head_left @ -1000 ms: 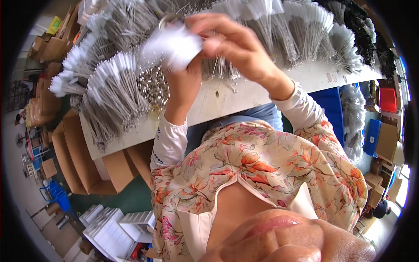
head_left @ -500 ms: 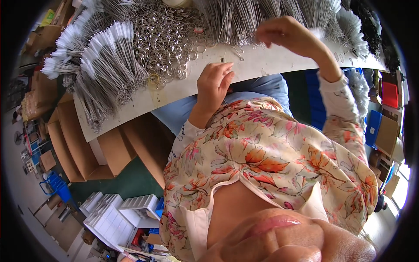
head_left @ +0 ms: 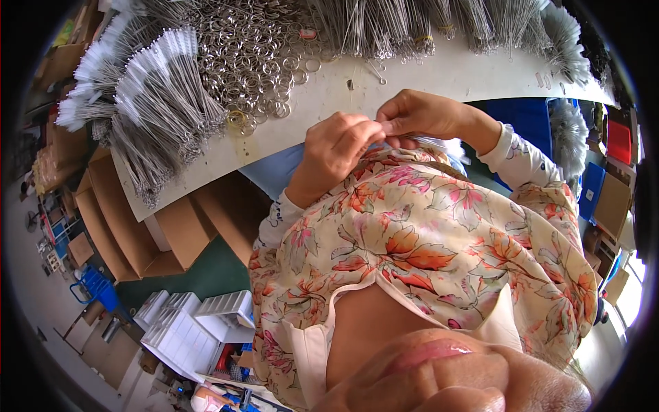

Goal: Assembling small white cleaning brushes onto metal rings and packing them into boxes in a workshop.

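Close together over my lap, at the table's near edge, my left hand [head_left: 335,147] and my right hand [head_left: 420,117] meet at the fingertips. My right fingers are closed on a thin wire-handled brush; its white bristles [head_left: 453,147] show below that wrist. Pinched fingers of my left hand touch the right ones, and what they hold is hidden. Metal split rings [head_left: 254,51] lie heaped beyond my left hand. A fanned pile of wire-handled brushes [head_left: 168,89] with white bristles sits at the left, and more brush bundles [head_left: 364,27] lie along the back.
The pale table [head_left: 460,75] has a few loose small metal pieces [head_left: 375,71] on it. Cardboard boxes [head_left: 147,233] stand on the floor at the left. White plastic racks [head_left: 185,329] are behind them. More white bristles [head_left: 568,134] hang beside a blue bin at the right.
My right hand has come back from the brush bundles to my lap with a brush. My left hand has moved slightly toward it, and the fingertips now meet.
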Demonstrator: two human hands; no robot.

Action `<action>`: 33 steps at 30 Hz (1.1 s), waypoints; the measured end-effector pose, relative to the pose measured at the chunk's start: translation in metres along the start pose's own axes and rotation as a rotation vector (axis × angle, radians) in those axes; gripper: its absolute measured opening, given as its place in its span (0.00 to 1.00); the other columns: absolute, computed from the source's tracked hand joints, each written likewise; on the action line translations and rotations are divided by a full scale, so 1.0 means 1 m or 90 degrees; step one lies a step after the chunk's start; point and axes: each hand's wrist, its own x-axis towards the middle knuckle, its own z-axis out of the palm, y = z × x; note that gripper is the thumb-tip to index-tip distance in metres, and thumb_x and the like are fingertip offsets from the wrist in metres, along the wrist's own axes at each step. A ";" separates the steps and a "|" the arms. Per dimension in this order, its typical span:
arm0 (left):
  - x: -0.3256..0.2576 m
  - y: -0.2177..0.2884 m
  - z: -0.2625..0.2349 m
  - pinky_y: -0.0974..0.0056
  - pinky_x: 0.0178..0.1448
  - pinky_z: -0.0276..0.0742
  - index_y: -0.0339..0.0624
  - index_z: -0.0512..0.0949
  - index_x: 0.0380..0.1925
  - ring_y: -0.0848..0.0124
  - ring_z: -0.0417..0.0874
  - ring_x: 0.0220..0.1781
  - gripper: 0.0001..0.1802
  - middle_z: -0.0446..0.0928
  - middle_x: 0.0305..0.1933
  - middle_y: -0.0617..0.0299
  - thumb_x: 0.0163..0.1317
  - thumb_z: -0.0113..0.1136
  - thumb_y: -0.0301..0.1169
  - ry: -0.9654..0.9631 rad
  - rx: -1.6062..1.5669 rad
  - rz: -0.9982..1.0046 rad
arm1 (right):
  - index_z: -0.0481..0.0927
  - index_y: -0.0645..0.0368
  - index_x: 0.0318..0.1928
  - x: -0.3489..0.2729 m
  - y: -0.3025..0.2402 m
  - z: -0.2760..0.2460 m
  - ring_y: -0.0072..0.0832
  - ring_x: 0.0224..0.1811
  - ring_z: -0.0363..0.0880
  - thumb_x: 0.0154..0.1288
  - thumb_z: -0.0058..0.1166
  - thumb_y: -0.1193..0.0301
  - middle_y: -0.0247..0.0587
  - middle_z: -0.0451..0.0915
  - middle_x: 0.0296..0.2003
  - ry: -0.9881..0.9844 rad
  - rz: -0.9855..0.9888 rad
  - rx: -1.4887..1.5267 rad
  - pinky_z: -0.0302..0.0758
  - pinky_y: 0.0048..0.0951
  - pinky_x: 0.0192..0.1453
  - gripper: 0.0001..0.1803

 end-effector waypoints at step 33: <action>0.032 -0.002 -0.048 0.73 0.39 0.79 0.35 0.76 0.42 0.75 0.81 0.38 0.09 0.80 0.38 0.55 0.63 0.54 0.22 0.189 -0.665 -0.490 | 0.83 0.60 0.32 0.037 -0.029 0.024 0.25 0.27 0.79 0.36 0.62 0.80 0.32 0.79 0.35 0.399 -0.818 -0.682 0.74 0.25 0.27 0.15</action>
